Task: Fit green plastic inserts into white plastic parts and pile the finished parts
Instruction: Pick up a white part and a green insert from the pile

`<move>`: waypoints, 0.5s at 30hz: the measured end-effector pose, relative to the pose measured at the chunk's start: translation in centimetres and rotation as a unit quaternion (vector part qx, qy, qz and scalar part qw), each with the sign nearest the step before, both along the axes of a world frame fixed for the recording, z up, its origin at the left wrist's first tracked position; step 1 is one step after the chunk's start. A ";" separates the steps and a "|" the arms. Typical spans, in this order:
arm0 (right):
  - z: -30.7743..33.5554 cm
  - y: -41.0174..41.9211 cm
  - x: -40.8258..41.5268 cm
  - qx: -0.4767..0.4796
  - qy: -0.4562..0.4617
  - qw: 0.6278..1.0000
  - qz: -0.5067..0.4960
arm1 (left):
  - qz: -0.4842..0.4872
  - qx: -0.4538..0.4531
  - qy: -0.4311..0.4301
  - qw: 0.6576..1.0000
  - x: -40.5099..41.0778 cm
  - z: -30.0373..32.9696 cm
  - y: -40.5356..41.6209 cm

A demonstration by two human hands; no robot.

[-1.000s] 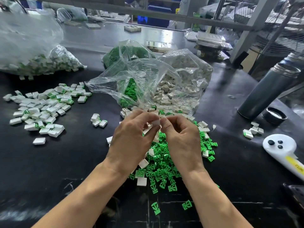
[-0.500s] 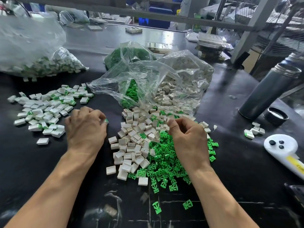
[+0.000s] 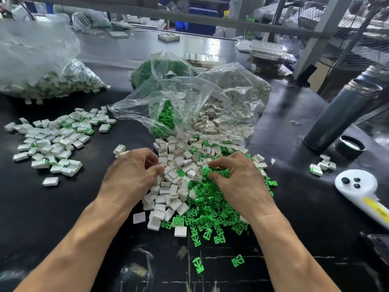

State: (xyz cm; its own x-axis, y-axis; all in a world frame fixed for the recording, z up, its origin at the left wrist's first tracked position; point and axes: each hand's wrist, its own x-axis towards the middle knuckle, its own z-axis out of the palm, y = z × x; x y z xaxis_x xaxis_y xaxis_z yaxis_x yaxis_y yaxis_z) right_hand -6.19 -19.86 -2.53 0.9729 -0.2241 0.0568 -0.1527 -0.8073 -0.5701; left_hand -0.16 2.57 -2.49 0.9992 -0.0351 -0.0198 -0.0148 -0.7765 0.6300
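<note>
A heap of loose white parts (image 3: 174, 186) lies in the middle of the black table, touching a heap of green inserts (image 3: 210, 209) on its right. My left hand (image 3: 130, 175) is on the left edge of the white heap, its thumb and curled fingers closing on a white part. My right hand (image 3: 240, 182) rests on the green heap, its thumb and forefinger pinching a green insert. Finished parts (image 3: 52, 142) lie spread out at the left, and a few more finished parts (image 3: 120, 149) lie just beyond my left hand.
Behind the heaps, open clear bags (image 3: 189, 95) hold more green and white pieces. A bag of finished parts (image 3: 54, 83) sits far left. At the right are a grey flask (image 3: 341, 114), its cap (image 3: 349, 146), a few parts (image 3: 322, 165) and a white controller (image 3: 357, 186).
My hands separated from a joined grip above the heap. The left hand went out to the left, then came back to the white heap. The right hand dropped onto the green inserts.
</note>
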 end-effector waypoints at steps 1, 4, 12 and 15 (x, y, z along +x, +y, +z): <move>-0.2 0.2 0.1 -0.010 0.001 1.000 0.004 | -0.001 -0.006 0.003 1.000 0.0 0.0 -0.1; -0.3 0.4 0.4 -0.029 -0.004 1.000 -0.003 | -0.002 -0.030 0.007 1.000 -0.1 -0.1 -0.2; -0.5 0.7 0.4 -0.032 -0.039 0.999 -0.012 | 0.001 -0.077 -0.009 0.997 0.2 -0.6 -0.3; -0.5 0.9 0.4 -0.017 -0.071 0.997 -0.025 | -0.016 -0.050 -0.053 0.997 0.0 -0.7 -0.5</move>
